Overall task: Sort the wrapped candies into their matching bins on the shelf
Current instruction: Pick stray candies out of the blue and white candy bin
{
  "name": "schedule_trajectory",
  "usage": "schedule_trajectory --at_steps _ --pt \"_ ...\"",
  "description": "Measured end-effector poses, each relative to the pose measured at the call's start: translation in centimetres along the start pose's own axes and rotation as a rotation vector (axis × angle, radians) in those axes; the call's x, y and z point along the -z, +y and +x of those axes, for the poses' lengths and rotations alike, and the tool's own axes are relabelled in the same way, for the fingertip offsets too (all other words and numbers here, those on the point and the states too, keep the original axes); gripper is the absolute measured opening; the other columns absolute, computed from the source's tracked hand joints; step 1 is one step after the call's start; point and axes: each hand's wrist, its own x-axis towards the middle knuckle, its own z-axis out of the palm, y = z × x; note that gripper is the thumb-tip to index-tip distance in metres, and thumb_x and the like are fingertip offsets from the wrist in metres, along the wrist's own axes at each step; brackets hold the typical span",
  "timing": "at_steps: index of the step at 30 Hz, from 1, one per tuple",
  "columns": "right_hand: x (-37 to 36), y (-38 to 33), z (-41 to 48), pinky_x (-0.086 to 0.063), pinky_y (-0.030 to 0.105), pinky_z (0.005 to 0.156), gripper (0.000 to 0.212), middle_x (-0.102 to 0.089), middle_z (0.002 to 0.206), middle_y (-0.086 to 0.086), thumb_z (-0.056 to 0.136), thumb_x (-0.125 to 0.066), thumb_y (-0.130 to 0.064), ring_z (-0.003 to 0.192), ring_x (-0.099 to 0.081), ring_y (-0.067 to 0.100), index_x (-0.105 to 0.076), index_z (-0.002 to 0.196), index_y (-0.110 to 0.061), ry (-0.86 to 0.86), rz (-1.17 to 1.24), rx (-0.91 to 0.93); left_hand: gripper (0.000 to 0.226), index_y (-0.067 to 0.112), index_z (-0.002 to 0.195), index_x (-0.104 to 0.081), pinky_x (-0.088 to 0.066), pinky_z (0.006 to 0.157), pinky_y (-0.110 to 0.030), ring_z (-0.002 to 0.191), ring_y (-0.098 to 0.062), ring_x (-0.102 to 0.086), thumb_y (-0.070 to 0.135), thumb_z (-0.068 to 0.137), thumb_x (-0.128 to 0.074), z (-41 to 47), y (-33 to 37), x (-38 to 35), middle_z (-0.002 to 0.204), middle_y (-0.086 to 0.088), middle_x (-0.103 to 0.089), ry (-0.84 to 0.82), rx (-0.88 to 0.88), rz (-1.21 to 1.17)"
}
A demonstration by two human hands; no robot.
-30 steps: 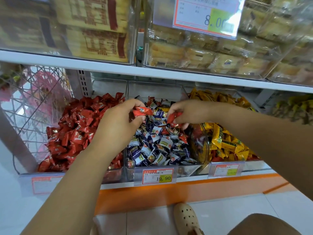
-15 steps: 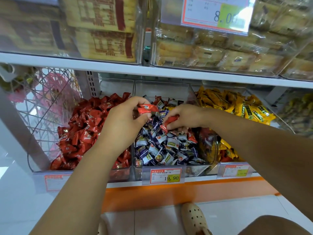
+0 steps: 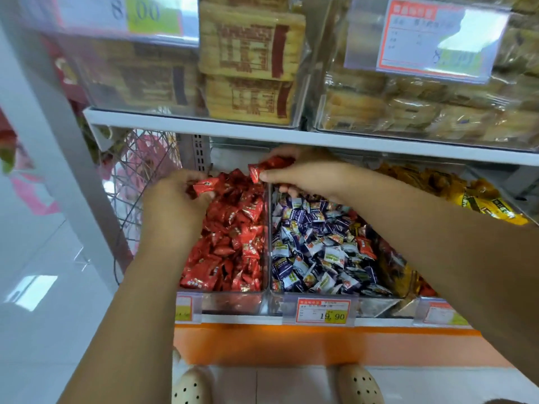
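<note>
Both hands grip pieces to be sorted: the left hand (image 3: pixel 172 208), fingers curled, pinches a red candy (image 3: pixel 205 185) above the back of the red bin (image 3: pixel 230 304); the right hand (image 3: pixel 306 177) pinches a second red candy (image 3: pixel 269 167) by one end, over the clear divider between that bin and the middle bin (image 3: pixel 376 307) of blue-and-white candies. Each piece is held clear of the heap, presumably so that it can be dropped among its own kind without disturbing the pile. Half a second earlier both hands, already holding these candies, were over the middle bin; they have since travelled left, the left hand now fully over the red heap and the right at its border. A stray red piece (image 3: pixel 366 246) lies among the blue-and-white ones, so the sort appears unfinished. Yellow candies (image 3: pixel 484 204) fill the bin to the right.
</note>
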Motion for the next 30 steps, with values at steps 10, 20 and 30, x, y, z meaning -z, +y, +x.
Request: schedule_trajectory --at_steps 10,20,30 --pt "2.5 1.0 -0.7 -0.054 0.029 0.078 0.022 -0.061 0.093 0.0 0.098 -0.048 -0.011 0.084 -0.06 0.014 -0.055 0.088 -0.029 -0.143 -0.32 -0.003 0.037 0.028 0.126 -0.06 -0.039 0.098 -0.022 0.118 -0.007 -0.054 0.025 0.09 -0.064 -1.0 0.7 -0.2 0.127 0.007 -0.061 -0.233 -0.141 0.059" --pt "4.9 8.5 -4.4 -0.04 0.03 0.082 0.046 -0.052 0.099 -0.009 0.075 -0.076 -0.044 0.102 -0.047 0.014 -0.062 0.116 -0.028 -0.505 -1.172 -0.163 0.054 0.032 0.147 -0.033 -0.008 0.106 -0.016 0.144 -0.005 -0.015 0.035 0.096 -0.05 -3.7 2.6 -3.8 0.158 0.018 -0.009 -0.615 -0.37 0.253" --pt "7.7 8.2 -3.5 -0.041 0.016 0.064 0.025 -0.055 0.096 -0.016 0.092 -0.058 -0.011 0.082 -0.055 0.004 -0.06 0.11 -0.029 -0.193 -0.6 -0.167 0.054 0.037 0.145 -0.034 -0.014 0.107 -0.018 0.142 0.0 -0.014 0.035 0.094 -0.053 -3.1 1.9 -3.9 0.156 0.024 -0.008 -0.648 -0.354 0.204"
